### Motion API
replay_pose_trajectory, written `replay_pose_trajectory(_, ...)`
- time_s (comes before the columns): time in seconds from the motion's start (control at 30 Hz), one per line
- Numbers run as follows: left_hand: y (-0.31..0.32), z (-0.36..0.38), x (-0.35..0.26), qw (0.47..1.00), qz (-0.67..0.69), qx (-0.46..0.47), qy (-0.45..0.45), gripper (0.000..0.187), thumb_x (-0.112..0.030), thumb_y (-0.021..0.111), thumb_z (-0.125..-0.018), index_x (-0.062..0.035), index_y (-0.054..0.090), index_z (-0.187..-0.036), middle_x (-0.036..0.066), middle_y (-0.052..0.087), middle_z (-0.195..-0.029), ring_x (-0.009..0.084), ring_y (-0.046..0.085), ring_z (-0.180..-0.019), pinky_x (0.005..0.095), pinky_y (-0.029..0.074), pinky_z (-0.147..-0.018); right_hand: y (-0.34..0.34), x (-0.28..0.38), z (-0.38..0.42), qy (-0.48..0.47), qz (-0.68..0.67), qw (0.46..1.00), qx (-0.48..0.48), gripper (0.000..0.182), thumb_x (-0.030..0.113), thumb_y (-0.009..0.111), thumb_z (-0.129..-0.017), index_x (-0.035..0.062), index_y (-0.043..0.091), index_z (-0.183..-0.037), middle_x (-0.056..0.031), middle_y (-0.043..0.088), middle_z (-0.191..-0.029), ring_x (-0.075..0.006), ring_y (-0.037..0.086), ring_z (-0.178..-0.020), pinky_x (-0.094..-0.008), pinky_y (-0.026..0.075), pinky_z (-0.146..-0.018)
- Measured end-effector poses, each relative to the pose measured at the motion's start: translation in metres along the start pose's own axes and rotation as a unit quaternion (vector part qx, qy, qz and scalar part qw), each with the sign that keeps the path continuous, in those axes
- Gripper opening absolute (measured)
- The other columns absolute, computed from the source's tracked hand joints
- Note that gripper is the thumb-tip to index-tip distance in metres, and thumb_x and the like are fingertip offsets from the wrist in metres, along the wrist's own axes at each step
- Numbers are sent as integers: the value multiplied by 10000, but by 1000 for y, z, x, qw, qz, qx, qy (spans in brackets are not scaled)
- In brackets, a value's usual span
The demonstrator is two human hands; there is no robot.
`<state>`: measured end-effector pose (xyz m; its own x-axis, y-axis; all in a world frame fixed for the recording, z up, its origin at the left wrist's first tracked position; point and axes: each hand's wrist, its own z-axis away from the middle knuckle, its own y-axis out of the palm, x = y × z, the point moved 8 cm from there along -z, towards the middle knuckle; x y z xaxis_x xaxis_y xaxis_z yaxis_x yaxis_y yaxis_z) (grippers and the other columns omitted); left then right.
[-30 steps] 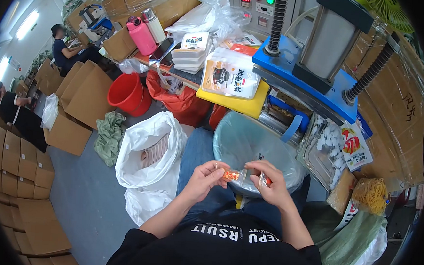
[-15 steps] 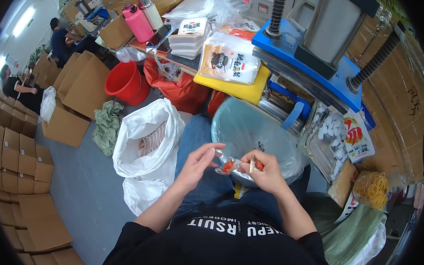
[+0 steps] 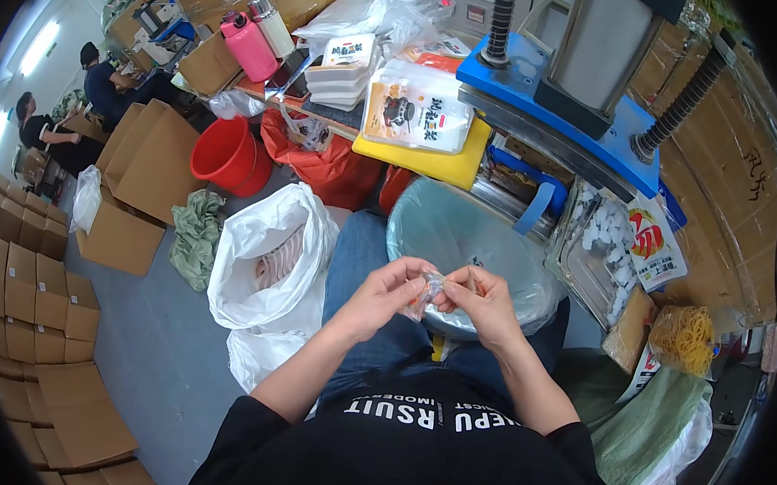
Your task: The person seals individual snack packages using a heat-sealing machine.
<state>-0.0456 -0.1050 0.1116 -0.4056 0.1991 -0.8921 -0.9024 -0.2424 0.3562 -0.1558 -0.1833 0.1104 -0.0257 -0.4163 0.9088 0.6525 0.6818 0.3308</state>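
A small clear plastic bag [image 3: 433,284], bunched up with a hint of red in it, is pinched between my two hands above my lap. My left hand [image 3: 383,297] is closed on its left side, thumb and fingertips pressed together. From the right, my right hand [image 3: 489,306] pinches the bag too, its fingertips almost touching those of the left. What exactly is inside the bag is hidden by the fingers. Just beyond the hands stands a bin with a pale green liner [image 3: 417,210]. Left of my knee sits a white sack [image 3: 231,277] with pinkish printed material inside.
A blue press [image 3: 556,119] stands ahead to the right. Printed packs [image 3: 419,107] lie on a yellow pad [image 3: 425,160]. A red bucket [image 3: 234,155] and cardboard boxes [image 3: 126,235] are at left. A bundle of yellow rubber bands [image 3: 680,340] lies right. Two people sit far left.
My hands have come closer together. The clear bag, stretched out between them before with its red content showing, is now bunched at my fingertips. The view has shifted slightly.
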Motion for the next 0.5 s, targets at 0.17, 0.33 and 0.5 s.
replay_pose_trajectory(0.17,0,6,18,993,103,27,-42,347,-229,537,-951,-111,418,-1255,60,570,-891,92,511,-661,225,421,-577,-7,10,0,-99,176,979,19,143,59,625,-837,6,635,-970,-58,656,-848,-165,623,-736,-277,496,-700)
replay_pose_trajectory(0.33,22,7,24,966,185,161,-79,305,-302,544,-943,-169,421,-1188,27,512,-831,78,381,-537,231,362,-508,28,75,17,-334,323,879,110,152,-5,670,-711,4,661,-862,-100,645,-818,-220,620,-738,-293,478,-670)
replay_pose_trajectory(0.5,31,8,15,960,199,195,-34,308,-338,474,-975,-133,416,-1197,24,513,-857,85,484,-702,223,402,-639,26,71,14,-274,297,910,91,65,-5,693,-699,0,644,-741,-87,613,-711,-150,575,-615,-273,433,-561)
